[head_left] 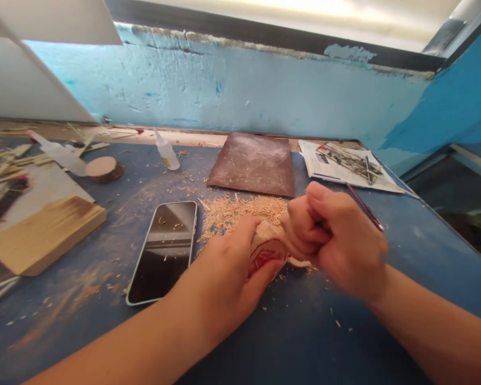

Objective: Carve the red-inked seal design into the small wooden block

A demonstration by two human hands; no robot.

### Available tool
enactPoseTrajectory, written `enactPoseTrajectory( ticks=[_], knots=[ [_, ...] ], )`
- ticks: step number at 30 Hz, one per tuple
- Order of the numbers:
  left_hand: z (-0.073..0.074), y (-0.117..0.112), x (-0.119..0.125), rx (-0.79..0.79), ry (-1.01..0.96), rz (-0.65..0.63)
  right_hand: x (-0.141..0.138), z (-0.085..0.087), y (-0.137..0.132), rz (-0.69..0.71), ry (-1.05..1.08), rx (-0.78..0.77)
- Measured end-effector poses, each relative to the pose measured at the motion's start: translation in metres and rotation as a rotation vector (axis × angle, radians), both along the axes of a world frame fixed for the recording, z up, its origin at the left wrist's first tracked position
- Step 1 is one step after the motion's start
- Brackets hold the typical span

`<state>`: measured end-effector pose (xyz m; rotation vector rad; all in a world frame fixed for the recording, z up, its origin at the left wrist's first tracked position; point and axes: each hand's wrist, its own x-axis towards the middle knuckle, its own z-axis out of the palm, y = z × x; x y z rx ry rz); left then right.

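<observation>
My left hand (228, 267) is wrapped around a small rounded piece of pale wood (267, 247) with red markings on its face, just above the blue table (104, 321). My right hand (336, 238) is closed in a fist pressed against the far side of that wood; whatever it grips is hidden by the fingers. A pile of wood shavings (240, 209) lies right behind the hands.
A phone (163, 250) lies screen-up left of my left hand. Behind are a brown sheet (254, 163), a small glue bottle (166, 152), a wood disc (104, 168), a wooden block (43, 232), papers with metal tools (346, 163) and a thin red pencil (364, 207).
</observation>
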<state>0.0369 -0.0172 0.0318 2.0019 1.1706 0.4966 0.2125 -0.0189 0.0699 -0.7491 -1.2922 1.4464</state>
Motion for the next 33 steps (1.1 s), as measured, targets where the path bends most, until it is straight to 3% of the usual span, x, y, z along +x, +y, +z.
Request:
enactPoseTrajectory(
  ticks=[7,17,23,27,30,33],
  knots=[
    [0.001,0.001,0.001,-0.057,0.036,0.017,-0.001,0.001,0.0,-0.005,-0.068,0.013],
    [0.0,0.004,-0.001,-0.066,0.033,0.018,0.008,-0.007,0.008,0.016,0.025,-0.022],
    [0.007,0.011,-0.009,0.028,-0.02,-0.185,0.022,-0.015,0.025,0.01,0.171,-0.173],
    [0.007,0.016,-0.013,0.052,-0.009,-0.274,0.019,-0.024,0.028,0.002,0.252,-0.154],
    [0.004,0.02,-0.013,0.007,-0.035,-0.261,0.019,-0.013,0.023,-0.006,0.233,-0.13],
    [0.002,0.021,-0.01,0.021,-0.016,-0.22,0.023,0.011,0.014,-0.076,0.206,-0.072]
  ],
)
